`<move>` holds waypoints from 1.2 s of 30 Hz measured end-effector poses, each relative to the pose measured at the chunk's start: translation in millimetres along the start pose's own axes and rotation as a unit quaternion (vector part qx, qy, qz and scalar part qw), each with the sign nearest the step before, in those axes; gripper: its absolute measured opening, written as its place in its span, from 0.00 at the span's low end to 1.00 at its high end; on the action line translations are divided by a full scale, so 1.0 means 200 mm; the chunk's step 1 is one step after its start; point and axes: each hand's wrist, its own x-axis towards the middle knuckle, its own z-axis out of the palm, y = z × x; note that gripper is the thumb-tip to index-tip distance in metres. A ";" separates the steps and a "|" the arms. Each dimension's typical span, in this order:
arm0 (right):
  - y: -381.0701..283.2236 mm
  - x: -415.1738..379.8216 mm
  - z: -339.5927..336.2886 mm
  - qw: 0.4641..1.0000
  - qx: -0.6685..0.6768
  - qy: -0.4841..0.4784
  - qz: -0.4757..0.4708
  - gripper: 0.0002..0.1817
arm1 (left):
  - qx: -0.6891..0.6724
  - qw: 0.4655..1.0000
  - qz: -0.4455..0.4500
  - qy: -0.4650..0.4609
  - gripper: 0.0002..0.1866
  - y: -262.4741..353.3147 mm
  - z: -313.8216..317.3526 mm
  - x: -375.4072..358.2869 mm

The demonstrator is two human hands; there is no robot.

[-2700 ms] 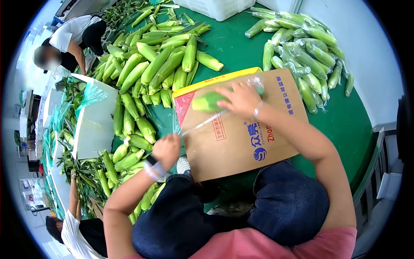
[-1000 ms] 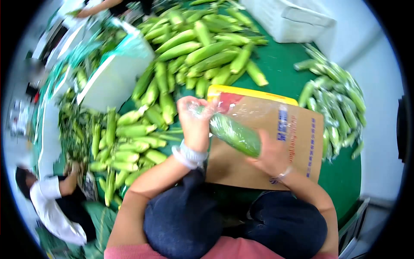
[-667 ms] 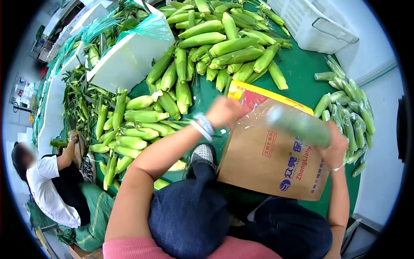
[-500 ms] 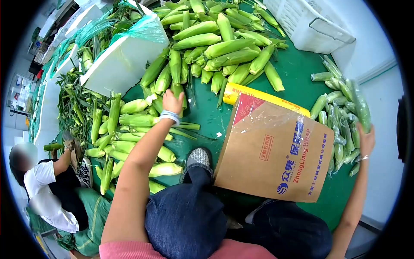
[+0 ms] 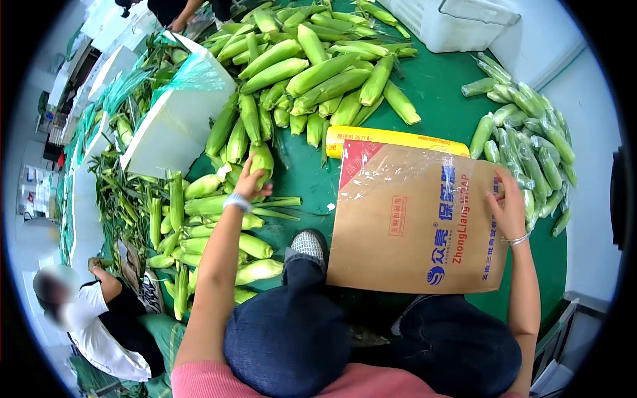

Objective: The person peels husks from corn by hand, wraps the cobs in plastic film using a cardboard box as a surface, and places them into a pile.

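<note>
My left hand (image 5: 249, 182) is closed round the lower end of a green corn cob (image 5: 262, 159) at the edge of the big corn pile (image 5: 318, 73). Over the right part of a brown cardboard box (image 5: 411, 225), my right hand (image 5: 507, 209) has its fingers apart and holds nothing. A yellow cling film roll box (image 5: 398, 140) lies behind the cardboard box. To the right of it is a heap of wrapped corn cobs (image 5: 531, 142). More husked cobs (image 5: 255, 245) lie left of my foot.
White foam boxes (image 5: 179, 113) with leaves and green plastic stand at the left. A white crate (image 5: 458, 26) is at the back right. One person (image 5: 106, 325) sits at the lower left; another person's arm (image 5: 186, 13) shows at the top.
My right hand has moved left from the wrapped heap, letting go of a wrapped cob, to the cardboard box. My left hand now grips a cob. The view has shifted slightly.
</note>
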 end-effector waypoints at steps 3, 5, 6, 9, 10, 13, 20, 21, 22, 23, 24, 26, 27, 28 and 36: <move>-0.01 -0.09 -0.05 0.997 -0.012 -0.063 0.037 0.26 | -0.056 0.992 0.091 0.064 0.40 -0.10 0.00 -0.34; 0.02 -0.13 -0.03 0.996 -0.049 -0.057 0.050 0.26 | -0.110 0.990 0.013 0.092 0.36 -0.20 -0.07 -0.52; 0.03 -0.13 -0.03 0.994 -0.081 -0.058 0.040 0.26 | -0.333 0.942 -0.037 -0.001 0.31 -0.27 -0.13 -0.57; 0.00 -0.12 0.03 0.994 -0.067 -0.075 0.040 0.23 | -0.664 0.735 -0.078 -0.109 0.31 -0.33 -0.05 -0.75; -0.01 -0.10 0.06 0.992 -0.088 -0.083 0.022 0.22 | -0.662 0.733 -0.069 -0.137 0.32 -0.32 0.01 -0.80; -0.08 -0.10 0.07 0.990 -0.079 -0.112 0.023 0.22 | -0.683 0.680 -0.056 -0.261 0.36 -0.29 0.19 -0.93; -0.09 -0.09 0.13 0.975 -0.156 -0.126 0.099 0.27 | -0.059 0.953 0.093 -0.281 0.37 0.14 0.44 -0.81; -0.14 -0.06 0.14 0.964 -0.171 -0.152 0.137 0.27 | 0.019 0.958 0.153 -0.240 0.37 0.23 0.54 -0.78; -0.20 -0.02 0.13 0.954 -0.191 -0.182 0.141 0.28 | 0.095 0.952 0.218 -0.195 0.38 0.35 0.65 -0.77; -0.25 0.01 0.12 0.944 -0.209 -0.211 0.143 0.29 | 0.162 0.929 0.266 -0.201 0.37 0.44 0.77 -0.73; -0.26 0.02 0.13 0.943 -0.213 -0.207 0.151 0.29 | 0.227 0.900 0.312 -0.203 0.37 0.50 0.89 -0.68; -0.23 0.03 0.18 0.955 -0.173 -0.222 0.093 0.25 | 0.336 0.821 0.427 -0.176 0.35 0.52 1.08 -0.54; -0.20 0.02 0.18 0.955 -0.172 -0.219 0.100 0.25 | 0.397 0.769 0.477 -0.157 0.35 0.52 1.16 -0.48; -0.16 0.00 0.17 0.935 0.063 -0.295 0.187 0.22 | 0.451 0.711 0.522 -0.135 0.34 0.51 1.22 -0.41; 0.00 0.20 -0.12 0.643 0.757 -0.061 0.104 0.06 | 0.620 0.613 0.438 -0.217 0.34 0.48 1.39 -0.37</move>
